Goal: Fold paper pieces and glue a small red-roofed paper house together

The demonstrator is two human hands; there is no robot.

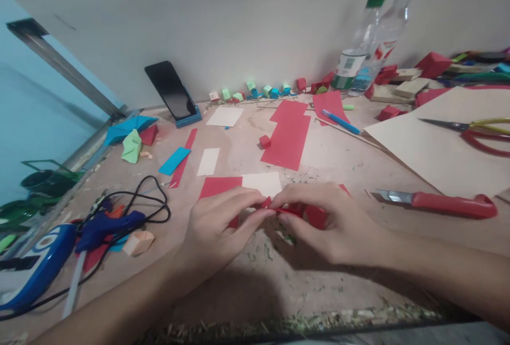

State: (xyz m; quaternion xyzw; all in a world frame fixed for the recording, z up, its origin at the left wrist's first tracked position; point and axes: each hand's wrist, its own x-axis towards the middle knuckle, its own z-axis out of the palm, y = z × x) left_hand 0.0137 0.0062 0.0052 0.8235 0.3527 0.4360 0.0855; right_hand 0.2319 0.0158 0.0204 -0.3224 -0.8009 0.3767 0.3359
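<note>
Near the front middle of the table, my left hand (pixel 223 228) and my right hand (pixel 330 223) meet over a small folded piece of red paper (pixel 289 210). Thumb and fingers of both hands pinch it, and much of it is hidden behind them. Just beyond my fingers lie a red paper sheet (pixel 219 186) and a cream paper piece (pixel 263 181). Farther back is a larger red sheet (pixel 289 143), with a small red paper cube (pixel 265 142) at its left edge.
A red-handled utility knife (pixel 450 204) and scissors (pixel 470 126) lie on the right. At the left sits a blue glue gun (pixel 107 230) with a looped black cord. A phone (pixel 171 90) leans in a stand at the back; plastic bottles (pixel 350 68) stand by the wall.
</note>
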